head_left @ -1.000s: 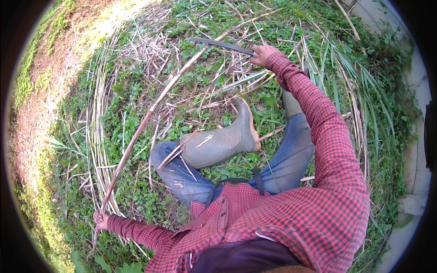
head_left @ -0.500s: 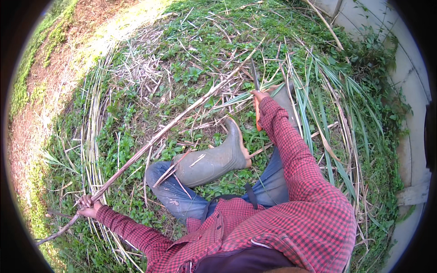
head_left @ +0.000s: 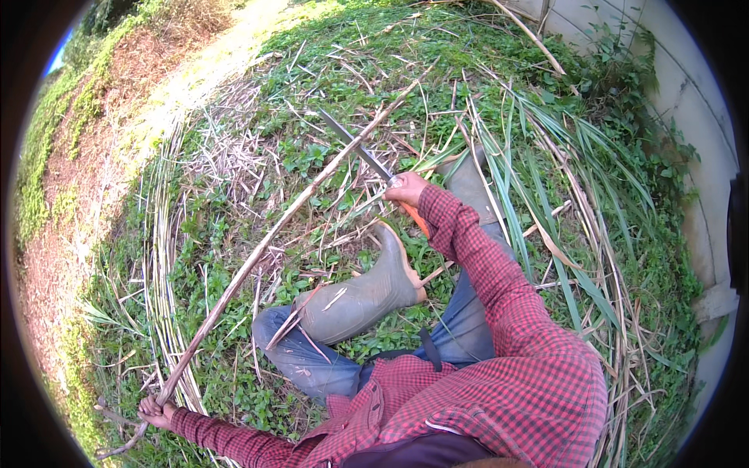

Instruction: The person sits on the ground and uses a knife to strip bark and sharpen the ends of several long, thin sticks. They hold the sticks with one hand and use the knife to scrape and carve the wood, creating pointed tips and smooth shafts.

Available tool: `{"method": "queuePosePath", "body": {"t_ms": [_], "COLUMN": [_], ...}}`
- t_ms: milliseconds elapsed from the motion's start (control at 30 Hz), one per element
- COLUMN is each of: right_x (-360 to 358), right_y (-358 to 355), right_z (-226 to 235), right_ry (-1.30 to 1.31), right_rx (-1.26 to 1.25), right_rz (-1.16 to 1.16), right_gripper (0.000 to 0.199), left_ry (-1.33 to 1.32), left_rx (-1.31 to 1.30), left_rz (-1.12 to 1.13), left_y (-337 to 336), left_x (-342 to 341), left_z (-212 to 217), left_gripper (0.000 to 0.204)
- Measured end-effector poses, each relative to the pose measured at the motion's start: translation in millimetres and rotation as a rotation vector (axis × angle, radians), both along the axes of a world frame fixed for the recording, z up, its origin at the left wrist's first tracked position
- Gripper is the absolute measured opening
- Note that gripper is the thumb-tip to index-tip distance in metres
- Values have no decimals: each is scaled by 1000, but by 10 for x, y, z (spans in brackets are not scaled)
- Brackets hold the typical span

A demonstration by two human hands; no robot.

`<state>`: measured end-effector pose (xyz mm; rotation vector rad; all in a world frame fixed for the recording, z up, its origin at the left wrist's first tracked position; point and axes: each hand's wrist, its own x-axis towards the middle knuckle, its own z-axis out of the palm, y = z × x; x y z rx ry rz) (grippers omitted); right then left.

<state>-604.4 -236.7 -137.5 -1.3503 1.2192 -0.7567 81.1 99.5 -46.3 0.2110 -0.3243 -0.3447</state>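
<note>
Person is sitting on the grassy ground [head_left: 234, 117], one leg in a grey rubber boot [head_left: 359, 292] stretched forward. Left hand [head_left: 156, 409] is gripping the thick lower end of a long dry cane stalk [head_left: 265, 249], grip closed fully round it, near the lower-left edge of the ground. Stalk is running diagonally up and right across the grass, tip ending near the upper middle. Right hand [head_left: 407, 189] is holding a long knife [head_left: 355, 147] by its orange handle, grip closed on it; blade is lying against the stalk about mid-length. Judgement: stalk is looking light, stiff but bowing slightly, dry and rough rather than slippery; best held near the thicker butt end. Loose cane leaves [head_left: 546, 203] are lying to the right
</note>
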Motion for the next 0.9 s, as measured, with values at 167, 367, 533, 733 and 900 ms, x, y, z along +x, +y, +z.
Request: {"method": "queuePosePath", "body": {"t_ms": [167,367,533,733,900], "right_x": [183,427,701,939,903], "right_y": [-87,113,468,320,141], "right_z": [406,778,991,1214,1519], "right_ry": [115,194,134,81,287], "right_rx": [-83,-128,-216,-263,-332], "right_rz": [-34,120,292,310,406], "right_gripper": [26,25,28,30,42], "left_ry": [-168,-228,-164,-112,-114], "left_rx": [-243,-215,-162,-113,-92], "left_rz": [-45,8,148,230,276], "left_y": [386,897,977,910,960], "left_x": [258,941,705,555,512], "left_z": [-59,-130,-107,-88,-60], "left_gripper": [32,31,30,29,28]}}
